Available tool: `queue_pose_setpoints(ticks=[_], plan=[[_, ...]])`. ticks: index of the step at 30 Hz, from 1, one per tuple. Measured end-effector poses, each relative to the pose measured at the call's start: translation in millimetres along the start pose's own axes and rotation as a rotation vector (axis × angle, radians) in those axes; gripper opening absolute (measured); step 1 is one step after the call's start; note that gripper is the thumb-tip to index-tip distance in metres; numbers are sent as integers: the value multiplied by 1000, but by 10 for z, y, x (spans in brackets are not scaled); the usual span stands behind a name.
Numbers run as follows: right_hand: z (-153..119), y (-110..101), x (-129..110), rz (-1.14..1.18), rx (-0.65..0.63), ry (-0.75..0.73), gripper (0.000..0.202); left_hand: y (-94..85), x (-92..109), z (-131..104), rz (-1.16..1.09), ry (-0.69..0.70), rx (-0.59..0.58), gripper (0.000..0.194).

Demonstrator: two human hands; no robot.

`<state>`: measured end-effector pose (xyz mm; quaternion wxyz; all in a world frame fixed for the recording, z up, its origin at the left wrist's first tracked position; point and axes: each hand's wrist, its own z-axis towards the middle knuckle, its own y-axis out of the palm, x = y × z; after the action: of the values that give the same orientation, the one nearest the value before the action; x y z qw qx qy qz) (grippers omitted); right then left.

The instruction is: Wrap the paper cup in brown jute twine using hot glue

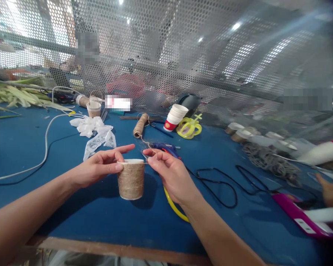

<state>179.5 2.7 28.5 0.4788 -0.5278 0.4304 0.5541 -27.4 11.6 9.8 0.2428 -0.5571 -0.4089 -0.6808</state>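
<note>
Left hand (101,168) closed around the rim of a twine-wrapped cup (131,180), thumb pressed on its near side, index finger stretched out above the open top; cup held upright just above the blue counter (100,218), between both hands. Right hand (169,173) pinched shut on the twine strand (145,142) right at the cup's rim, strand running back to a twine spool (140,125) lying farther off. Behind the right hand a glue gun (166,149); white lace (96,133) to the left, stacked paper cups (174,117) beyond.
</note>
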Motion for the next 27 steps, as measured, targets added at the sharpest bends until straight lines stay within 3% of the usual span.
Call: queue_pose_setpoints(ticks=[9, 17, 27], plan=[[-14, 20, 56, 86, -31, 24, 20, 4, 8, -33, -33, -20, -32, 9], [-44, 69, 51, 151, -101, -3, 20, -2, -35, -29, -122, 67, -109, 4], [-67, 76, 21, 298, -154, 1, 23, 4, -41, -17, -180, 71, -105, 7]])
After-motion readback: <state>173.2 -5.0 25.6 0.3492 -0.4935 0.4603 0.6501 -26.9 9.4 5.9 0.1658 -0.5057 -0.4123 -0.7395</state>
